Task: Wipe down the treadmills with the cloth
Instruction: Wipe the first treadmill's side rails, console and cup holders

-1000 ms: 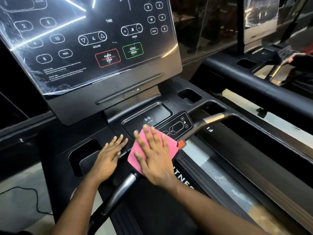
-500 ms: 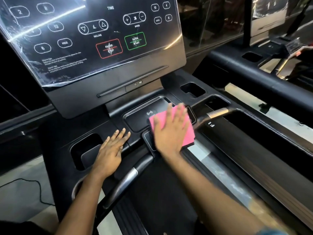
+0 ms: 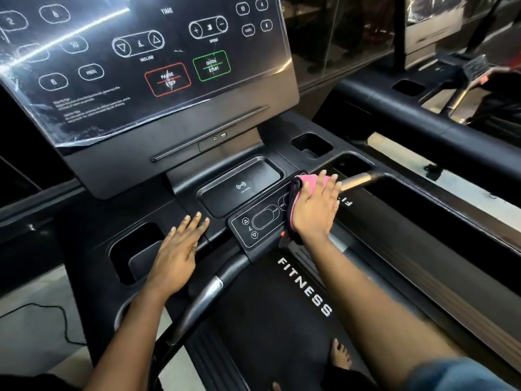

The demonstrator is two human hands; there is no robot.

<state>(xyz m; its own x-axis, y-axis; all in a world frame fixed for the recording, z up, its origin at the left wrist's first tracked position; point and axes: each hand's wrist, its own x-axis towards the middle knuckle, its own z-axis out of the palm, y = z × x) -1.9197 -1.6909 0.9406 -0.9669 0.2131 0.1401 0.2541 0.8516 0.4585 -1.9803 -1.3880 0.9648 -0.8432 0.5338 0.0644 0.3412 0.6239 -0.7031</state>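
Two treadmills are in front of you: the near treadmill (image 3: 93, 218) you stand on, and a second treadmill (image 3: 423, 114) beside it on your right. On the near one, the big display panel (image 3: 141, 66) leans back above everything, a wrinkled clear film over its buttons. Below you the dark belt (image 3: 267, 320) runs away from your body, the word FITNESS printed along it. A curved handlebar (image 3: 203, 300) sweeps up from the lower left to the console. Just under the display sits a shallow recessed tray (image 3: 242, 182) with a wireless mark, and in front of it a small keypad (image 3: 259, 224), tilted toward you. Your left hand (image 3: 180, 249) lies flat on the console deck left of the keypad, fingers straight and slightly spread, holding nothing. Your right hand (image 3: 315, 210) presses flat on the pink cloth (image 3: 306, 180) at the keypad's right end, fingers straight and fanned, not curled around it. What shows of the cloth runs lengthwise from your wrist past your fingertips, pointing away from you and slightly right, toward the metal grip (image 3: 358, 179). Your bare foot (image 3: 339, 354) rests on the belt.
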